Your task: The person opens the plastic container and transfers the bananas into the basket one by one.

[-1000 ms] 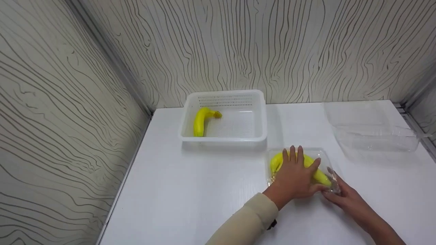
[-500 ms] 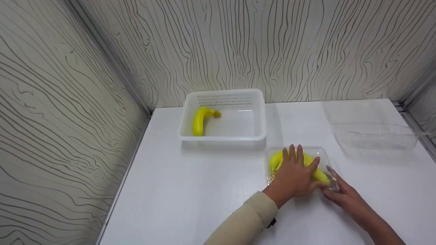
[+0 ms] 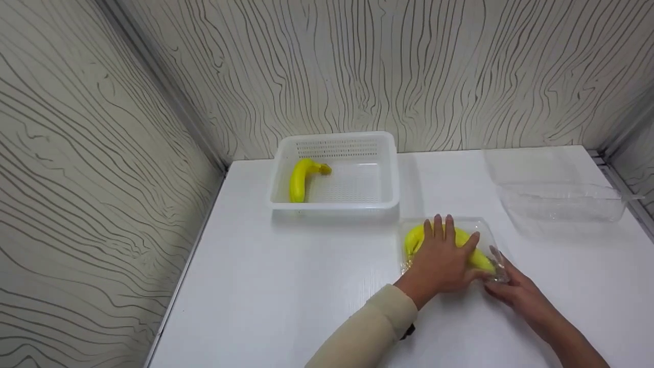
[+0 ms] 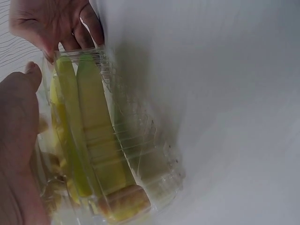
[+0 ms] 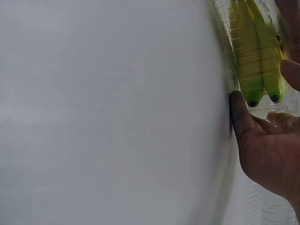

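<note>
The clear box point(image 3: 449, 245) of bananas point(image 3: 467, 250) sits near-right of the basket point(image 3: 334, 171). The left hand point(image 3: 442, 260) presses flat on its lid, fingers spread; the right hand point(image 3: 513, 291) pinches the near-right corner. Best to press evenly and squeeze until the edge snaps.

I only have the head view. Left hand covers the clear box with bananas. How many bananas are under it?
Observer: Two, side by side in the clear box, by the left wrist view.
Operator: Which way do the tips point?
Observer: The dark tips of the bananas face the right hand.
Operator: Is the right hand on the box?
Observer: Yes, its fingers touch the near end; the left hand lies flat on top.
</note>
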Available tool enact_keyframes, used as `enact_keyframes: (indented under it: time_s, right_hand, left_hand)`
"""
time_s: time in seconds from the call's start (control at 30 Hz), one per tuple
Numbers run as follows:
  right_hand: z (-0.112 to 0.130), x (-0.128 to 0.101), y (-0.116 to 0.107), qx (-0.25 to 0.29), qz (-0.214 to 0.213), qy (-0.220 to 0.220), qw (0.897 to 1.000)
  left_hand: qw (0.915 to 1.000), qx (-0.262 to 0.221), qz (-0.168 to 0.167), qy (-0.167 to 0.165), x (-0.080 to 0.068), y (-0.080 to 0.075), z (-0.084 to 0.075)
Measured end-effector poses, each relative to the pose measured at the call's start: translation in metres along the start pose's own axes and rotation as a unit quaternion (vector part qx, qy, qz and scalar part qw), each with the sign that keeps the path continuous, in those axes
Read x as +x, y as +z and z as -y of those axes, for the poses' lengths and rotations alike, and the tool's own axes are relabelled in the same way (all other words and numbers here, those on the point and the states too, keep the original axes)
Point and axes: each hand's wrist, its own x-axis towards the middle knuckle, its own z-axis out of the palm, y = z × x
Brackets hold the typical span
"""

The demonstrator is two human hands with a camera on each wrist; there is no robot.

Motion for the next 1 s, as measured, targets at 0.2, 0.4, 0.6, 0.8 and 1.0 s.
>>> enact_keyframes:
  time_s: [0.2,0.4,0.6,0.8,1.0]
  right_hand:
    - [0.0009,-0.0004,0.0013,-0.002,-0.004,0.009,1.0]
    - [0.0015,0.0001,0.0011,0.007,-0.005,0.008,1.0]
    - [-0.001,-0.0019,0.0011,0.013,-0.008,-0.001,1.0]
    - [-0.002,-0.0016,0.0006,0.015,-0.005,-0.001,1.0]
    - [-0.0028,-0.0006,0.0001,0.022,0.0,-0.003,1.0]
  left_hand:
    - [1.0,-0.004,0.008,0.0,0.0008,0.0006,-0.0002]
    - [0.9998,-0.013,0.012,-0.005,0.0007,-0.001,0.0007]
    - [0.9999,0.003,0.007,-0.008,0.0015,-0.001,-0.0009]
    - [0.9998,0.004,0.015,-0.008,0.0004,-0.0027,-0.0013]
    - [0.9999,-0.012,0.009,-0.008,0.0019,-0.0018,-0.0007]
